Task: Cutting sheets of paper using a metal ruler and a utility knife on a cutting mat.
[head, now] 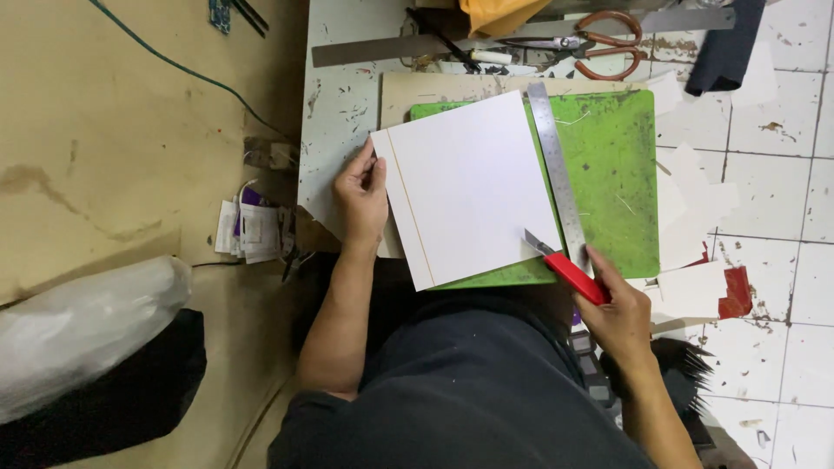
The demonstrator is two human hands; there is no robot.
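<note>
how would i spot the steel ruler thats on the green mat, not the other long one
Find the green cutting mat in the middle of the work surface. The steel ruler lies on it along the white card's right edge. Narrow and marked, unlike the wider grey metal straightedge farther back.

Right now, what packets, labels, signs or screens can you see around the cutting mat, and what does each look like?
Small packets or label cards: a loose pile on the tan floor beside the table's left edge, left of the left hand; flat rectangles, white with purple.
Clear plastic bag: bottom left on the floor, bulging, whitish, over something black.
No signs or screens show.
</note>
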